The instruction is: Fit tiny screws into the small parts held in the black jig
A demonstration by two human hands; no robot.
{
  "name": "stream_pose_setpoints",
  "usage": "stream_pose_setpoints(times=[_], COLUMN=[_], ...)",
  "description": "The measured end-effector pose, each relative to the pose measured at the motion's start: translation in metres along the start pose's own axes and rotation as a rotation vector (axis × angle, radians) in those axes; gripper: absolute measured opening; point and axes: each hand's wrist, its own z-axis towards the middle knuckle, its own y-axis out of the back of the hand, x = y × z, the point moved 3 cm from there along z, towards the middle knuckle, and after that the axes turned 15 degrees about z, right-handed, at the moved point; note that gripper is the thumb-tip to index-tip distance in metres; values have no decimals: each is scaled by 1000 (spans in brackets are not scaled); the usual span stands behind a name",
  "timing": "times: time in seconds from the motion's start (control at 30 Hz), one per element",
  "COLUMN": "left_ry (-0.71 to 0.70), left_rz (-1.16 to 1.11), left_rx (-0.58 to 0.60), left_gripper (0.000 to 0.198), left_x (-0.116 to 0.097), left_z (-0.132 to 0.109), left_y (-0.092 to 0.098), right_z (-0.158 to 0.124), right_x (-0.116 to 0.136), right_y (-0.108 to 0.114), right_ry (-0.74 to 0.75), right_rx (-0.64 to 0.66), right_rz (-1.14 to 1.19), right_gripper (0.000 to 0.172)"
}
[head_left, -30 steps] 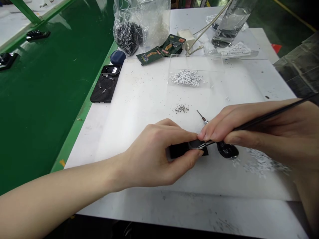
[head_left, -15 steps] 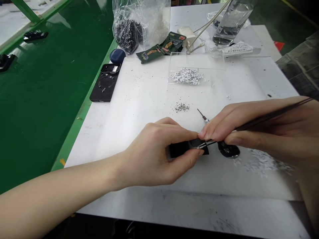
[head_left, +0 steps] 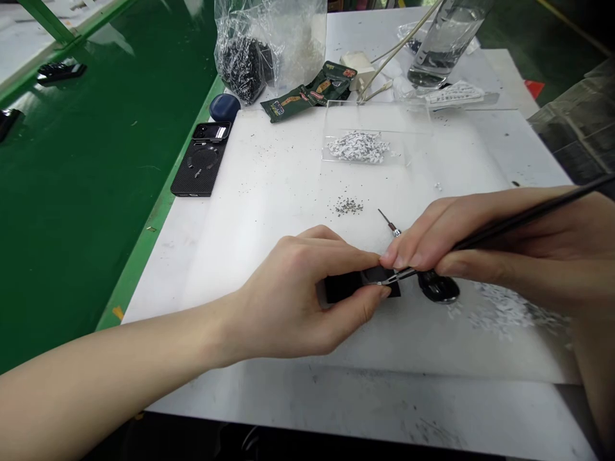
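Observation:
My left hand (head_left: pixel 307 291) grips a small black block-shaped part (head_left: pixel 343 286) between thumb and fingers, low over the white work sheet. My right hand (head_left: pixel 485 237) is closed around black tweezers (head_left: pixel 533 211), whose silver tips reach the right end of the black part. A tiny light piece seems to sit at those tips, too small to name. Under my right hand lies a screwdriver with a shiny black handle (head_left: pixel 439 288); its thin shaft (head_left: pixel 385 219) points away from me. Fingers hide part of the black part and the middle of the screwdriver.
Beyond my hands are a pile of tiny metal bits (head_left: pixel 349 205) and a clear tray (head_left: pixel 327 153) of small white pieces. More white pieces (head_left: pixel 504 310) lie at right. A phone (head_left: pixel 198 160), snack wrapper (head_left: pixel 310 93), plastic bag (head_left: pixel 293 45) and water glass (head_left: pixel 444 48) stand farther off.
The rear end of the tweezers has swung slightly and looks broader. My left hand keeps its hold on the black part, and the whole view has shifted slightly.

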Motion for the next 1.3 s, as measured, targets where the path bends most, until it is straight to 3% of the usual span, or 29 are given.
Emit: stream_pose_setpoints(times=[1.07, 1.3], left_ry=[5, 24], left_rz=[-24, -25], left_rx=[1, -34], left_gripper=[15, 20], left_x=[-1, 0], left_z=[1, 0], left_y=[0, -1], right_z=[-4, -16], right_x=[-1, 1], right_y=[6, -4], right_ry=[-10, -325], right_rx=[17, 201], right_rz=[36, 3], right_gripper=[17, 10])
